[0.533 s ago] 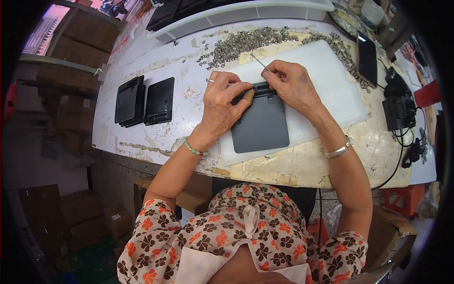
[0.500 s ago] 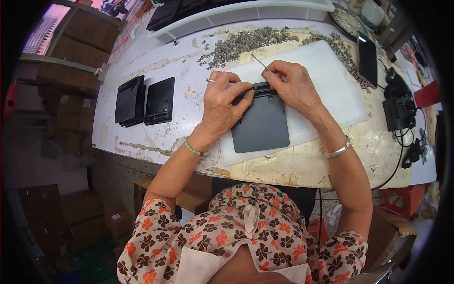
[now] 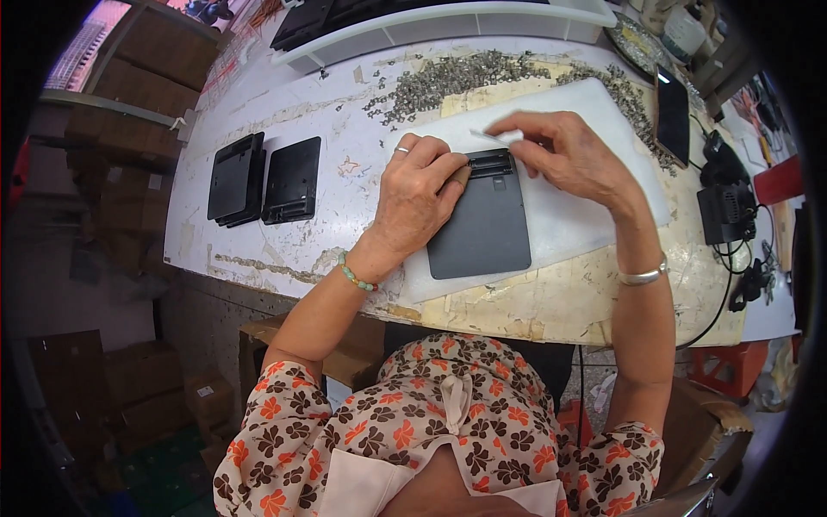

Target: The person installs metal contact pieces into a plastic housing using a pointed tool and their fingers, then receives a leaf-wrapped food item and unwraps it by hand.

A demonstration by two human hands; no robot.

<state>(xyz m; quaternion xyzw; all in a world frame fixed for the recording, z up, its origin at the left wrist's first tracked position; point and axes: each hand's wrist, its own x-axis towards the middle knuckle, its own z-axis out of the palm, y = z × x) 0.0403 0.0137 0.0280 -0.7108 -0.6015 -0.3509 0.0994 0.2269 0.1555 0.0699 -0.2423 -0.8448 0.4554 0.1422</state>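
Observation:
A flat dark grey plastic panel (image 3: pixel 479 226) with a slotted compartment along its far edge lies on a white foam sheet (image 3: pixel 594 172). My left hand (image 3: pixel 419 185) is closed on the panel's far left corner, thumb and fingers at the compartment's left end. A tan covering wraps its thumb. Over the compartment's right end, my right hand (image 3: pixel 568 155) is raised with fingers pinched on a thin metal tool (image 3: pixel 493 136). Motion blurs the tool, so its exact kind is unclear. Small metal parts show inside the compartment, too fine to make out.
Several similar black panels (image 3: pixel 293 179) lie to the left, some stacked (image 3: pixel 236 179). Small metal clips (image 3: pixel 457 82) are heaped along the far side. A white tray (image 3: pixel 413 34) with black parts stands behind them. A phone (image 3: pixel 671 116) and a black adapter (image 3: pixel 724 207) with cables sit right.
My right hand has drawn back to the right, away from the compartment, with its tool swung lower. My left hand stays at the panel's corner, shifted slightly.

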